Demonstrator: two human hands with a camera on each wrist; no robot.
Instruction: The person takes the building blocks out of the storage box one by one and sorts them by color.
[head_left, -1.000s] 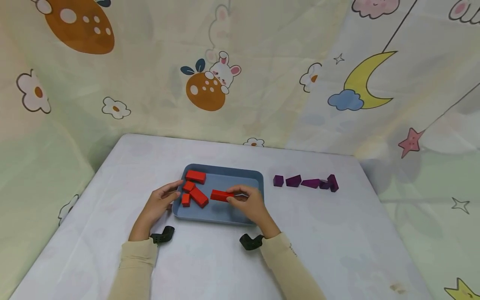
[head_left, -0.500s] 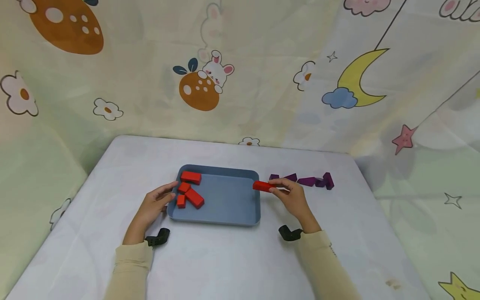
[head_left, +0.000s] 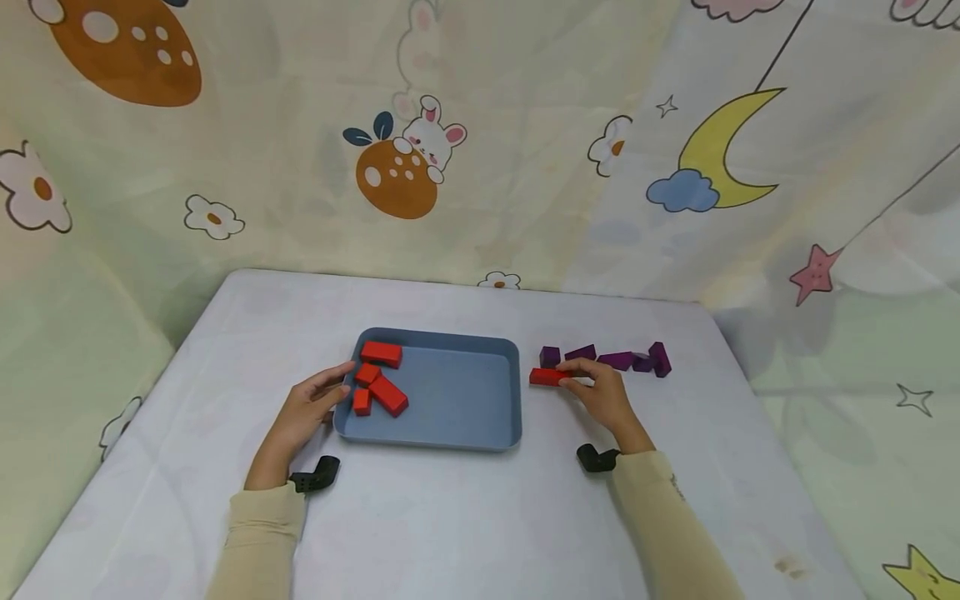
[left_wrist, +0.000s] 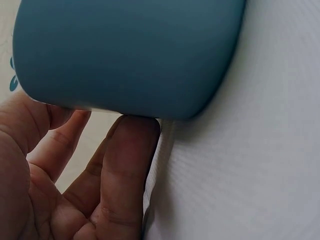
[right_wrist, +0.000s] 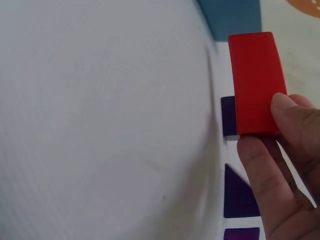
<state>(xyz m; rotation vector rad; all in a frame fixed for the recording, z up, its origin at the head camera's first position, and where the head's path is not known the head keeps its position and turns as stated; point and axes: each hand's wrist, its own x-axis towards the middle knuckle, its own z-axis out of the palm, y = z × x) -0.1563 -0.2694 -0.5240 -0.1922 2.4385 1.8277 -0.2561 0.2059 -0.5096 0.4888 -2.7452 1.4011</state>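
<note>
Head view: the red rectangular block (head_left: pixel 545 378) sits just outside the 3 o'clock side of the blue-grey tray (head_left: pixel 457 400), with a purple cube (head_left: pixel 550 357) at the block's 12 o'clock and the other purple pieces (head_left: pixel 616 361) running on toward 3 o'clock. The right hand (head_left: pixel 606 402) pinches the block's 3 o'clock end; whether its underside touches the tabletop (head_left: pixel 450 521) I can't tell. Four more red blocks (head_left: pixel 382 354) lie in the tray between 8 and 10 o'clock. The left hand (head_left: pixel 302 414) rests at the tray's 9 o'clock end.

Left wrist view: that hand is loosely spread, its fingers (left_wrist: pixel 126 167) slightly bent and touching the tray's outer end; it has hold of no block.

Right wrist view: thumb and fingers close on the block's 6 o'clock end, most of its length free toward 12 o'clock. Flat faces and crisp edges suggest something stiff, light and hard to damage, perhaps painted wood. Its smooth finish may slip a little, though gentle pressure should do. Gripping across the long sides nearer the middle would probably balance better; held by one end, it could dip or swivel.
</note>
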